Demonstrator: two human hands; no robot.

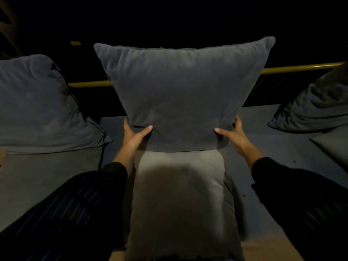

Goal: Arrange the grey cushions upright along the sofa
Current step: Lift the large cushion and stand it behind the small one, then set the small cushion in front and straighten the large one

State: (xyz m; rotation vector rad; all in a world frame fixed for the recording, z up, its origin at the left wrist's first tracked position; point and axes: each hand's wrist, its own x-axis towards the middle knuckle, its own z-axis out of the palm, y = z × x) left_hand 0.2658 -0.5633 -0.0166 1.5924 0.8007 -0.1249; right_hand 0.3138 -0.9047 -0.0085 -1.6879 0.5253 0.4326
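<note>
A large grey-blue cushion (180,91) stands upright in the middle of the sofa, its top leaning back over the rail. My left hand (134,133) grips its lower left corner and my right hand (232,135) grips its lower right corner, thumbs on the front face. Its bottom edge rests on a lighter grey cushion (180,194) that lies flat toward me. Another grey-blue cushion (39,108) slumps against the back at the left. A third one (316,108) leans crumpled at the right.
The grey sofa seat (263,147) runs left to right under the cushions. A yellowish rail (297,67) runs behind the backrest, with darkness beyond. A flat grey cushion edge (335,146) shows at the far right. My dark sleeves fill the lower corners.
</note>
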